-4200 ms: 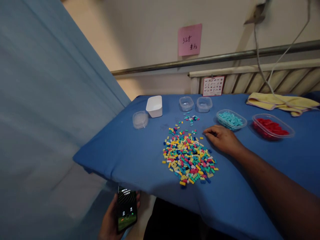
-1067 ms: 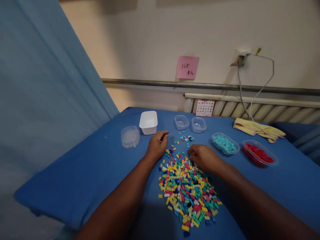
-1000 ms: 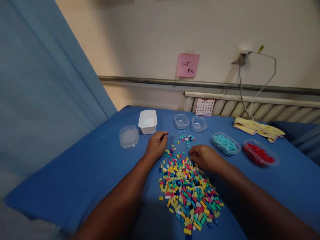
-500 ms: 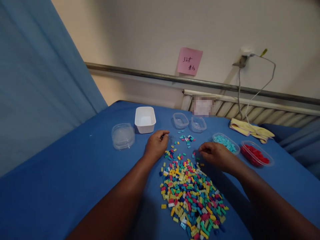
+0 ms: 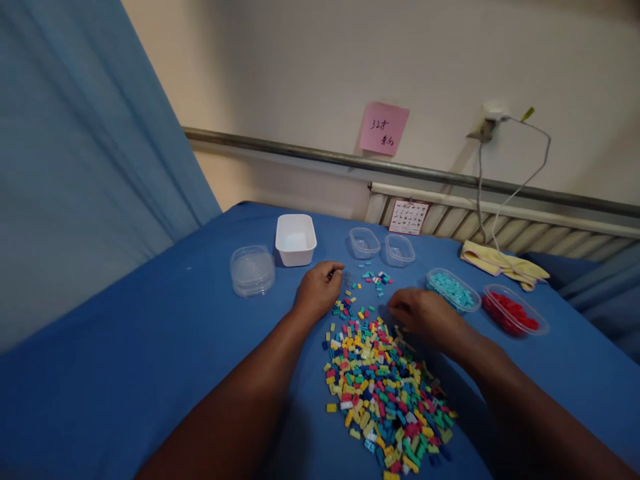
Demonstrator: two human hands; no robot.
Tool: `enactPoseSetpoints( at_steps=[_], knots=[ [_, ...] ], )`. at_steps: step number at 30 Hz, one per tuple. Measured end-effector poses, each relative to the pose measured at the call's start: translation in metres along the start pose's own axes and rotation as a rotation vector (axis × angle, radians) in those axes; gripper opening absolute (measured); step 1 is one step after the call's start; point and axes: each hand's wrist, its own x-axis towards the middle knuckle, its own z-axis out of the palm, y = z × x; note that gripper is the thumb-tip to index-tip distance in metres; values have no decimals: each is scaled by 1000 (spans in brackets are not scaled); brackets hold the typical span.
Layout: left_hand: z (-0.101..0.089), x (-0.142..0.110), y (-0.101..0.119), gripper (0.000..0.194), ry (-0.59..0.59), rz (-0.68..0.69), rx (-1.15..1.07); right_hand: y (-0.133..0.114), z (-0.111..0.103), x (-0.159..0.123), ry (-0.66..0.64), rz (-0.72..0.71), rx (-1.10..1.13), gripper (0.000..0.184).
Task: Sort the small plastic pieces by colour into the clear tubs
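Observation:
A loose heap of small multicoloured toy building bricks (image 5: pixel 385 393) lies on the blue cloth, with a few smaller clusters (image 5: pixel 379 278) beyond it. Beside the left cluster rests my left hand (image 5: pixel 320 291), its fingers curled in; anything between them is too small or hidden to make out. My right hand (image 5: pixel 420 312) hovers low at the heap's upper right edge, fingers bent down and pressed together, their tips partly hidden. Just past it stands a clear tub of turquoise bricks (image 5: pixel 453 289), and farther right a clear tub of red bricks (image 5: pixel 514 312).
A white tub (image 5: pixel 295 257) and stacked clear lids or tubs (image 5: pixel 253 272) stand on the left. Two clear tubs, one of them here (image 5: pixel 365 244), stand at the back. A yellow cloth (image 5: pixel 503 262) lies near the radiator (image 5: pixel 450 223). A blue curtain (image 5: pixel 90 133) hangs at left.
My right hand has moved slightly left, covering small bricks that showed beside its fingertips. My left hand stays by its cluster. The whole view has shifted slightly.

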Motion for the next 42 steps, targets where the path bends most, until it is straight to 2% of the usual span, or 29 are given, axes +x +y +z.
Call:
enactPoseSetpoints(
  at_steps=[2, 5, 7, 9, 11, 14, 17, 20, 23, 27, 31, 35, 42],
  knots=[
    [0, 0, 1, 27, -11, -8, 16, 26, -13, -11, 86, 72, -9, 24],
    [0, 1, 1, 27, -32, -9, 47, 73, -34, -24, 187, 214, -165, 27],
    [1, 2, 2, 28, -36, -13, 62, 97, -43, -29, 176, 282, -230, 30],
    [1, 2, 3, 28, -43, -25, 73, 106, -46, -28, 168, 296, -252, 35],
    [0, 2, 3, 28, -56, -37, 81, 98, -43, -21, 191, 260, -252, 37],
    [0, 1, 3, 29, -66, -27, 77, 60, -29, -1, 195, 152, -186, 33],
    [1, 0, 1, 29, -56, -13, 63, 14, -9, 27, 43, 51, -97, 27],
    [3, -1, 0, 28, -50, -14, 44, -13, 8, 50, -16, 80, -118, 22],
    [3, -2, 1, 27, -55, -17, 44, -16, 18, 63, -41, 99, -124, 16],
    [2, -3, 5, 27, -58, -29, 64, -3, 21, 62, -42, 140, -103, 11],
    [2, -3, 7, 27, -76, -34, 76, 2, 19, 57, -37, 166, -59, 28],
    [2, -3, 6, 27, -68, -16, 58, -8, 17, 63, -44, 77, -72, 38],
    [1, -2, 8, 27, -79, -57, 44, -23, 14, 74, -92, 33, -162, 27]
  ],
)
